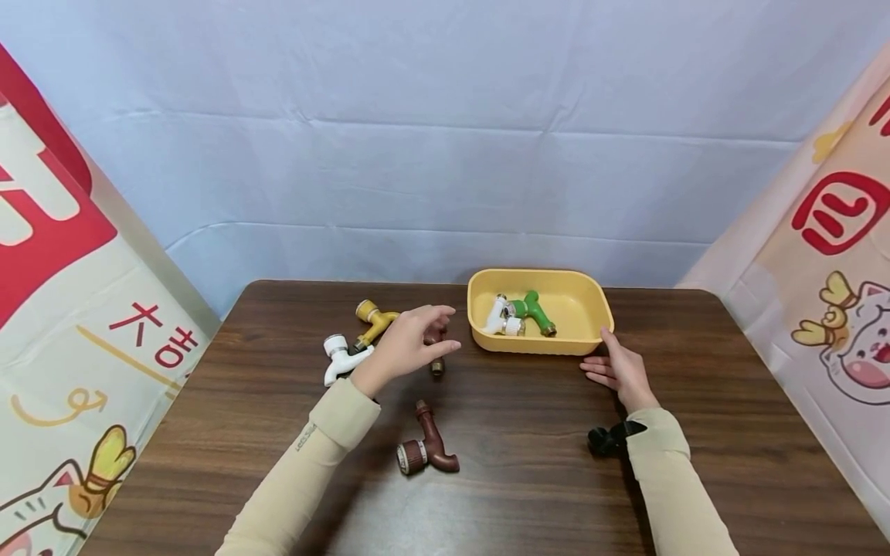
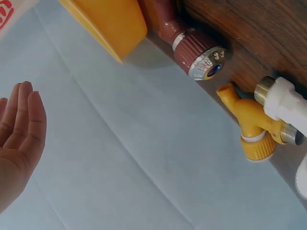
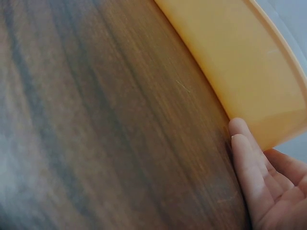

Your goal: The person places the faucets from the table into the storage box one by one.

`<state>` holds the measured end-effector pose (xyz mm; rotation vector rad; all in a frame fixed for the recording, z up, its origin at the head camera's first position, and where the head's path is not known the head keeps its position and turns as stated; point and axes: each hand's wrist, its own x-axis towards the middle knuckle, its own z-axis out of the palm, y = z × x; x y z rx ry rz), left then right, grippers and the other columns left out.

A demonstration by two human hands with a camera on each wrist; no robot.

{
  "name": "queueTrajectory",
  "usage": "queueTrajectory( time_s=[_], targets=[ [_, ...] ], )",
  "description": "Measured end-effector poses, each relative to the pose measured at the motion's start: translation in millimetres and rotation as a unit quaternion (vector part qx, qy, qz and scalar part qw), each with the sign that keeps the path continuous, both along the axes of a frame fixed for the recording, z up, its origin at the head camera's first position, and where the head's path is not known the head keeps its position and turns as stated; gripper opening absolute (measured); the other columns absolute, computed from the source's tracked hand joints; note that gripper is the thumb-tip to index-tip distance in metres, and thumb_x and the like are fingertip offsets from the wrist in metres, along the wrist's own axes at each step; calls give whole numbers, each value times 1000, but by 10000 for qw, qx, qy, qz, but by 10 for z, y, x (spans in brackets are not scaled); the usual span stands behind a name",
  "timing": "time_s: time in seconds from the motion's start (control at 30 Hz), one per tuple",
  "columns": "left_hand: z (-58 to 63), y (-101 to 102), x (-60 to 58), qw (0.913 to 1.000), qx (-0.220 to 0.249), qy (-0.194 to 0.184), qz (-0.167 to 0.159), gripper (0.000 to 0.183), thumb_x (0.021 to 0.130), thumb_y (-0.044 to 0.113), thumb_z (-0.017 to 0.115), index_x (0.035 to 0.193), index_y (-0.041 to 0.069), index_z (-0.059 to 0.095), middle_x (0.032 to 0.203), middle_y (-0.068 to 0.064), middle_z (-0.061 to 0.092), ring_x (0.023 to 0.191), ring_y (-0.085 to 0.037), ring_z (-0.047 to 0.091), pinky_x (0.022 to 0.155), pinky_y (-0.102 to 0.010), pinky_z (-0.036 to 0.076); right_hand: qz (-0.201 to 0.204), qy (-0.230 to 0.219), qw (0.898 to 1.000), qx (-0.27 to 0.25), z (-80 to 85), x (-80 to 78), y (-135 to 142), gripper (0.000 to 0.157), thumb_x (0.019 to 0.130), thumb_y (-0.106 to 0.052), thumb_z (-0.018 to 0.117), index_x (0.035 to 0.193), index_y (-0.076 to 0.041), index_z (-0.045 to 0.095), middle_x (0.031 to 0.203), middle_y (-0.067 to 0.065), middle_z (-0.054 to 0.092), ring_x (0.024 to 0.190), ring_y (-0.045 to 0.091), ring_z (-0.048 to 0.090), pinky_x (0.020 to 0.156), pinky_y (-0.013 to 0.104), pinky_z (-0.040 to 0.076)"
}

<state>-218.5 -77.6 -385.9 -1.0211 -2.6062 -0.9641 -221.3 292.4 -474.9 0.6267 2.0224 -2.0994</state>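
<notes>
The yellow box [image 1: 535, 344] stands on the bench [image 1: 528, 479]; inside it lie a green tap [image 1: 532, 310] and a small white tap [image 1: 495, 315]. The right hand [image 1: 623, 374] touches its near right corner, with fingers nearly straight. Left of the box, the left hand [image 1: 409, 342] has its fingers apart and holds nothing; it partly covers a brown tap [image 1: 436, 366]. Farther left of the box are a yellow tap [image 1: 378, 322] and another white tap [image 1: 341, 358]. Nearer than the box, to its left, lies a reddish tap [image 1: 433, 439].
</notes>
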Motion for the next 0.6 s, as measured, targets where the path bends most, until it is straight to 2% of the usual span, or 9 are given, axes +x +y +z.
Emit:
queueTrajectory(
  time_s=[0.23, 0.6],
  targets=[
    [-29, -77, 136, 9996, -222, 137, -56, 47, 82, 25, 71, 121, 3, 56, 100, -6, 62, 87, -16, 60, 75, -30, 48, 12, 56, 10000, -50, -13, 2, 4, 90, 87, -58, 47, 146, 1, 12, 71, -2, 65, 67, 9, 66, 66, 24, 53],
    [-148, -215, 347, 9990, -414, 185, -24, 43, 80, 27, 72, 114, 6, 57, 97, -4, 63, 90, -19, 60, 77, -32, 48, 13, 48, 9999, -87, 0, 9, 8, 92, 85, -59, 48, 145, 1, 13, 70, -2, 65, 67, 9, 66, 66, 25, 53]
  ],
)
